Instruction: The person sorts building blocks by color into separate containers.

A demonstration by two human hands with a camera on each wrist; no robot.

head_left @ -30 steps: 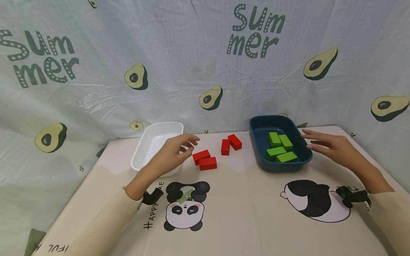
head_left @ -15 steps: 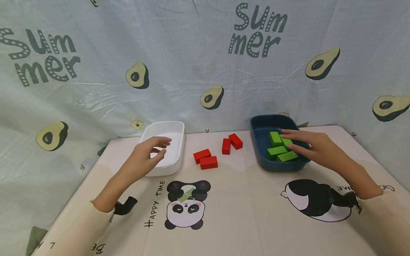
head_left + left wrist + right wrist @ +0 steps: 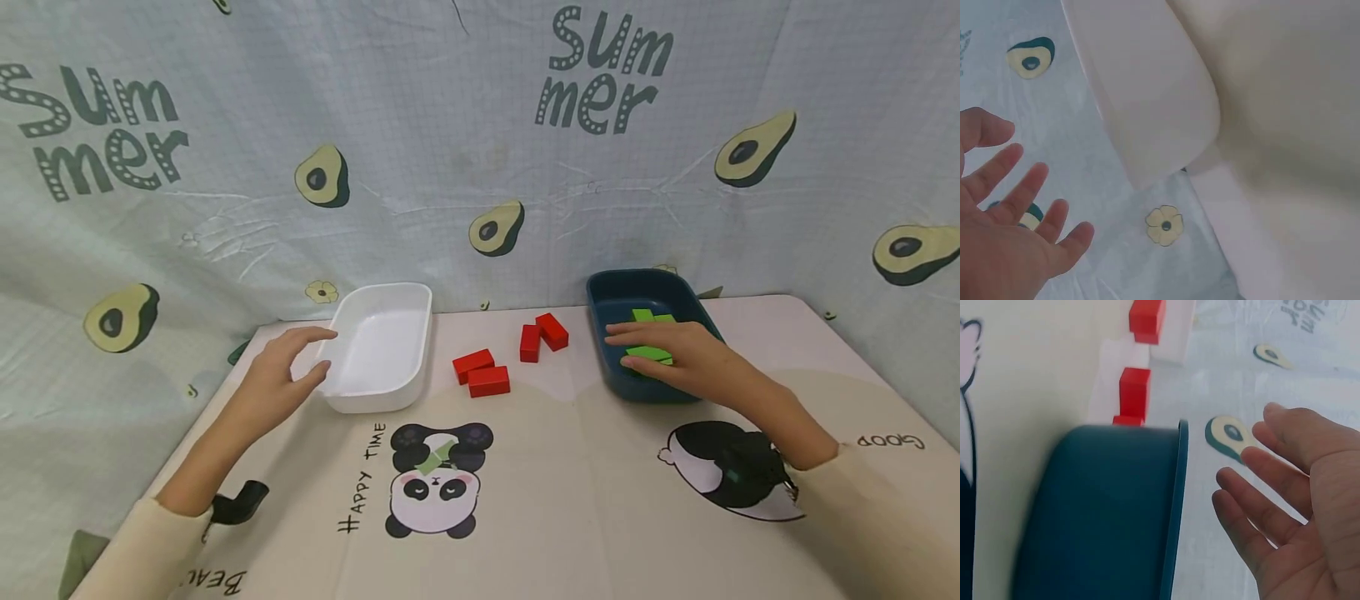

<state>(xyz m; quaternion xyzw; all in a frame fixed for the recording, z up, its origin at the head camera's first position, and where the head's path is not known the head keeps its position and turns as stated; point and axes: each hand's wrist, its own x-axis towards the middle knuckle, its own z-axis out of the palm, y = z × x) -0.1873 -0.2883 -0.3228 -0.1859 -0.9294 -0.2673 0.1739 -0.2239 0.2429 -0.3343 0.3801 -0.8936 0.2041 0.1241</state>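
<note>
My left hand (image 3: 273,387) hovers at the left side of a white plastic tub (image 3: 378,346), fingers spread apart and holding nothing. In the left wrist view those loose fingers (image 3: 1029,181) show beside the tub's outer wall (image 3: 1147,87). Over a dark blue tub (image 3: 611,371) on the right, my right hand (image 3: 690,358) reaches across the rim with relaxed fingers. Green blocks (image 3: 647,354) lie inside, partly hidden beneath that hand. The right wrist view has the hand (image 3: 1297,500) above the blue tub's edge (image 3: 1175,506), nothing in its grasp.
Two red blocks (image 3: 487,382) sit right of the white tub. Another red pair (image 3: 529,343) lies farther back, nearer the blue tub. A printed cloth (image 3: 555,483) covers the table, and a hanging fabric (image 3: 420,150) with avocado prints rises behind it.
My left hand has moved left, from the white tub's right side across it to its left side. My right hand has moved left from beside the blue tub to over the green blocks.
</note>
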